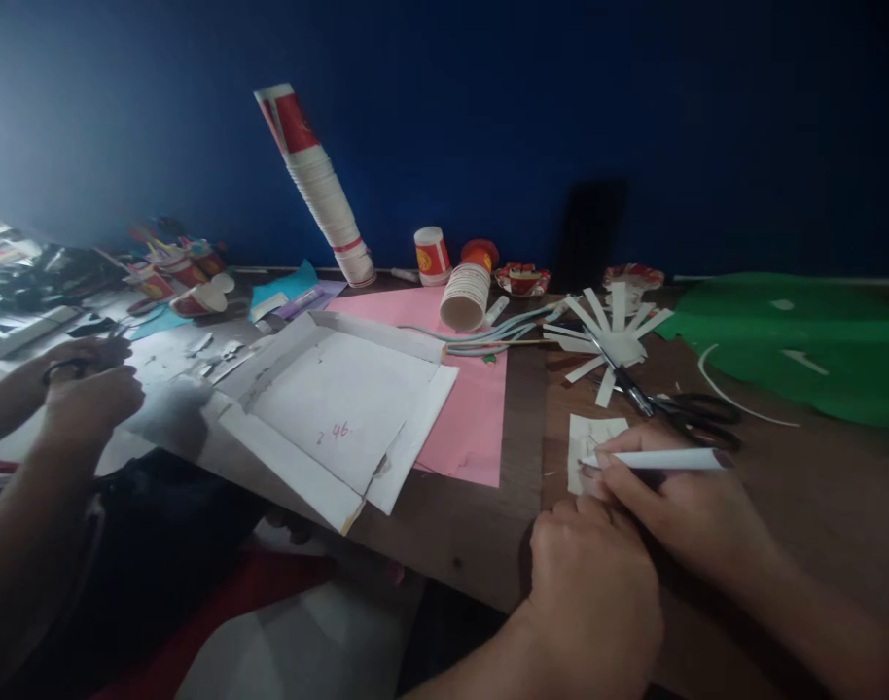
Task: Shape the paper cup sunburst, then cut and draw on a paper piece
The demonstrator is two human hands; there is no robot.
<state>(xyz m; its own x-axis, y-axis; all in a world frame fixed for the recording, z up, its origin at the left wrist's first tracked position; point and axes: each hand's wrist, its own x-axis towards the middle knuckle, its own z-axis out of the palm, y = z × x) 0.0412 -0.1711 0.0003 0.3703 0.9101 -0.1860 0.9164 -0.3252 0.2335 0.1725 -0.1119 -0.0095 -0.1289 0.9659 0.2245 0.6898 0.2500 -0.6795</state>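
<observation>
My right hand (685, 506) grips a white marker pen (674, 459), which lies nearly level. The pen's tip meets a small piece of off-white paper (577, 442) with dark marks on it. At the paper's near edge, my left hand (597, 574) is curled closed with its knuckles up; its fingertips are hidden, so I cannot see what they hold. Just beyond my right hand lie black-handled scissors (696, 408), their blades over a cup cut into white strips (620, 340).
A shallow white box lid (342, 389) rests on pink paper (480, 418). Behind stand a tall leaning stack of paper cups (320, 190) and a cup stack on its side (465, 299). Green sheet (787, 340) lies right. At left, another person's hands (87, 389) hold scissors.
</observation>
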